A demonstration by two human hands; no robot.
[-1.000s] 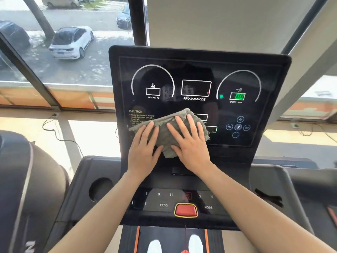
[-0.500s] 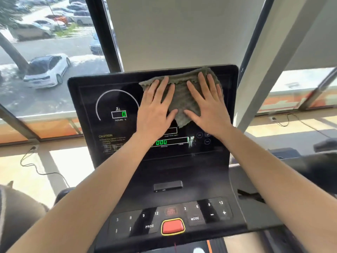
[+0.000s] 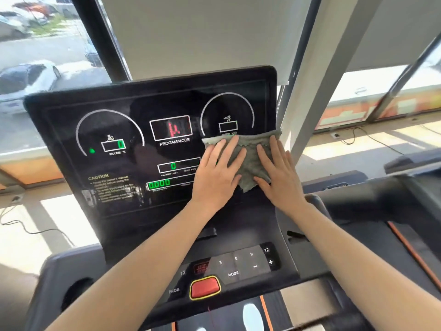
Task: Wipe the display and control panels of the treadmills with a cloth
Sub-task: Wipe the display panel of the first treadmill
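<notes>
Your left grip and right grip both lie flat, fingers straight, pressing the grey-green cloth against the treadmill display at its right edge. It looks soft, light and limp: spread palms should hold it better than a pinch.

Single view, worn on the head. Looks forward and down, slightly tilted, close on a treadmill display, near enough for the left hand and right hand to reach it. Takes in the button panel below and windows behind. Wide-angle, bent at the edges.
</notes>
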